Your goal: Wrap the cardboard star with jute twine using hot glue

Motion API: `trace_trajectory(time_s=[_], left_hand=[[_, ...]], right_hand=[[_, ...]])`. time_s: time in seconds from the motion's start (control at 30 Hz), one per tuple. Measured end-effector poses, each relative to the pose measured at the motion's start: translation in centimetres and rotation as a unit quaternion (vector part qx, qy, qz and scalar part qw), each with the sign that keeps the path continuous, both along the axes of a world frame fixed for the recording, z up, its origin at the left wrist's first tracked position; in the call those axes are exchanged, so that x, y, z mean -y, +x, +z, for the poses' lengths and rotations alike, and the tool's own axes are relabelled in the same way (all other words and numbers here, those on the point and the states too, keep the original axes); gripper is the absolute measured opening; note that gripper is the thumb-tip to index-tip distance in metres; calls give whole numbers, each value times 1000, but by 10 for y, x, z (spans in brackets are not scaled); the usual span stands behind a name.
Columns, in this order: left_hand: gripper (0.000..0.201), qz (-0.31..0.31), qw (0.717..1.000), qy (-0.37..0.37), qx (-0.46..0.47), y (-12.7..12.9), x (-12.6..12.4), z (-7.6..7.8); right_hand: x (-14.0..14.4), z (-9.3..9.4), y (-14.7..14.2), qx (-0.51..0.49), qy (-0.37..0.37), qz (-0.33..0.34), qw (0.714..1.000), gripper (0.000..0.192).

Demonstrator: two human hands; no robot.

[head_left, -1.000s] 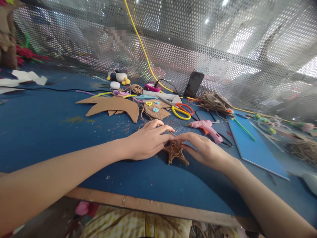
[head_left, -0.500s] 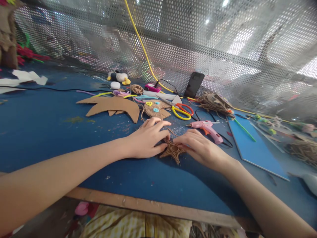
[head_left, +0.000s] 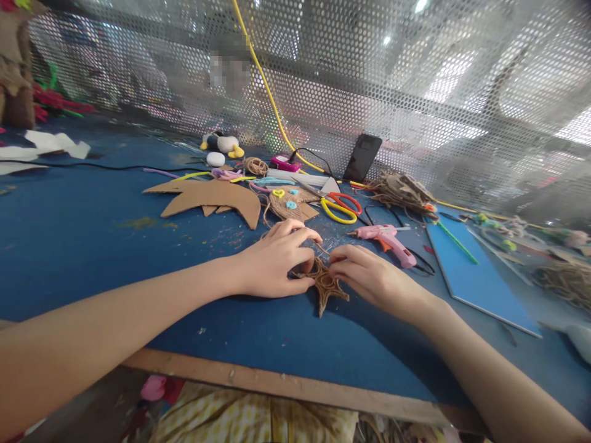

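Note:
A small brown star [head_left: 329,289] wrapped in twine lies on the blue table between my hands, two of its points turned toward me. My left hand [head_left: 279,259] grips its left side between thumb and bent fingers. A loose strand of twine [head_left: 323,248] runs from under my left fingertips to my right hand [head_left: 367,274], whose thumb and fingers pinch it just above the star's right side. Behind my right hand lies a pink glue gun [head_left: 381,235]. Scissors [head_left: 340,207] with red and yellow handles rest beyond it.
Cut cardboard [head_left: 215,198] and a twine-covered piece [head_left: 282,203] with yellow and blue shapes lie beyond my left hand. A phone [head_left: 363,157] leans against the perforated metal screen [head_left: 314,86]. A blue board [head_left: 480,277] sits at right; the table's wooden edge [head_left: 277,383] is nearest me.
The star has turned between my hands, and its lower point has swung left. My right fingers have closed together on the twine; my left hand stays nearly in place.

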State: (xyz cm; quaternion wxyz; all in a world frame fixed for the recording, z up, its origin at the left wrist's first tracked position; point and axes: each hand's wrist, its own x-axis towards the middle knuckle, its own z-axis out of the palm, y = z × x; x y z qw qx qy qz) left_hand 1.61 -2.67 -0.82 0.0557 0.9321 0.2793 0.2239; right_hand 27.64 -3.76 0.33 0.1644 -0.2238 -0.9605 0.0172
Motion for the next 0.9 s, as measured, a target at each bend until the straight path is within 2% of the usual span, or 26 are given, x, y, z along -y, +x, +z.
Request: trace_trajectory(time_s=[0.2,0.33,0.53,0.73,0.9], left_hand=[[15,-8,1000,-7,10,0,1,0],[11,-18,1000,-3,19,1,2,2],[14,-48,999,4,11,1,3,3],[17,-49,999,17,-6,1,3,4],[17,-48,999,24,-9,0,3,4]], right_hand=[[-4,0,-1,28,59,10,998,17],[-4,0,-1,36,65,14,997,18],[-6,0,0,9,36,24,999,17],[-7,0,0,-54,-45,30,997,14],[-5,-3,1,-69,-63,21,995,25]])
